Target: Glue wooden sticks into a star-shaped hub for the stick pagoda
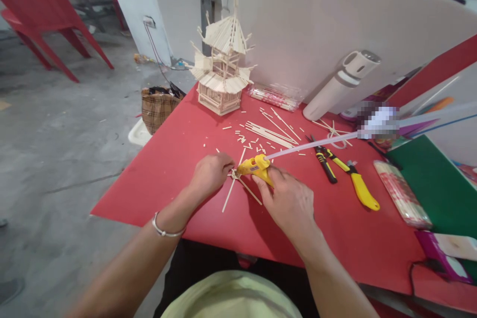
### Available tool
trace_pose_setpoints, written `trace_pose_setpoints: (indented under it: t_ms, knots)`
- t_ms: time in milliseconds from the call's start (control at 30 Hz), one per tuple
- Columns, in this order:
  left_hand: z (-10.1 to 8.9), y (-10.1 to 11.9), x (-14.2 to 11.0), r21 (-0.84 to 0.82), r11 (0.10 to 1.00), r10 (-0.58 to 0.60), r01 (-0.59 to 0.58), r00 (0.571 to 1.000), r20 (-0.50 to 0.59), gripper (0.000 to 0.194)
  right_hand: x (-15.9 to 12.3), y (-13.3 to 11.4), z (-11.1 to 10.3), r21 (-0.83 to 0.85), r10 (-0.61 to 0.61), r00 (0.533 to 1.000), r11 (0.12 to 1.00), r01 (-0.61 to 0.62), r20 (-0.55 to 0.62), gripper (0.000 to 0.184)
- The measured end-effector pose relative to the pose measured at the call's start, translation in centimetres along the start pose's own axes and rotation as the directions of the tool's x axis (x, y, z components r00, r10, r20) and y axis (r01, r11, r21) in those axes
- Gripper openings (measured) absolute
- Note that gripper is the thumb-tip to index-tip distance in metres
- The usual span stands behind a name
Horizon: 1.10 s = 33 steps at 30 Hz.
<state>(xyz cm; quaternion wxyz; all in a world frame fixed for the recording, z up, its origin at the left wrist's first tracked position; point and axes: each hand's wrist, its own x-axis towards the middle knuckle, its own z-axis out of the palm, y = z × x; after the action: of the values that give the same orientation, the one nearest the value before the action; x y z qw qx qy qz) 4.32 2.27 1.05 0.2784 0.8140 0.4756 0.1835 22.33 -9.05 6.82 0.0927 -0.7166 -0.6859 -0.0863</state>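
A yellow hot glue gun (pixel 257 168) is in my right hand (pixel 292 201), whose fingers wrap round its handle. Its nozzle points left and meets the hub of a star-shaped frame of thin wooden sticks (pixel 230 194) lying on the red table. From the back of the gun a long translucent glue stick (pixel 316 144) runs up to the right. At the hub's left side my left hand (pixel 210 174) is closed, its fingertips pinched on the frame. Those fingers partly hide the joint. Short cut stick pieces (pixel 242 138) lie scattered just beyond the nozzle.
A stick-built pagoda model (pixel 223 64) stands at the table's (pixel 149 179) back left. Longer sticks (pixel 270 134) lie behind the glue gun. On the right are black-and-yellow pliers (pixel 324 164), yellow-handled cutters (pixel 359 186) and a packet of sticks (pixel 402 194). A white flask-like cylinder (pixel 331 92) leans behind.
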Motion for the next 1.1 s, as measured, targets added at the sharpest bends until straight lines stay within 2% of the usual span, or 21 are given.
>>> trace_pose_setpoints:
  t_ms: [800, 967, 1100]
  knots:
    - [0.32, -0.32, 0.01, -0.029, 0.999, 0.025, -0.026, 0.999, -0.04, 0.021, -0.42, 0.11, 0.28, -0.015, -0.009, 0.999, 1.0, 0.008, -0.048, 0.036]
    - [0.4, -0.43, 0.12, -0.125, 0.99, 0.064, -0.072, 0.996, -0.067, 0.022, -0.42, 0.08, 0.27, -0.003, -0.001, 0.999, 1.0, 0.001, -0.051, 0.037]
    - [0.31, -0.26, 0.17, -0.177, 0.984, -0.027, 0.011, 0.996, -0.088, 0.019, -0.43, 0.11, 0.27, -0.015, 0.009, 0.999, 1.0, -0.009, -0.043, 0.036]
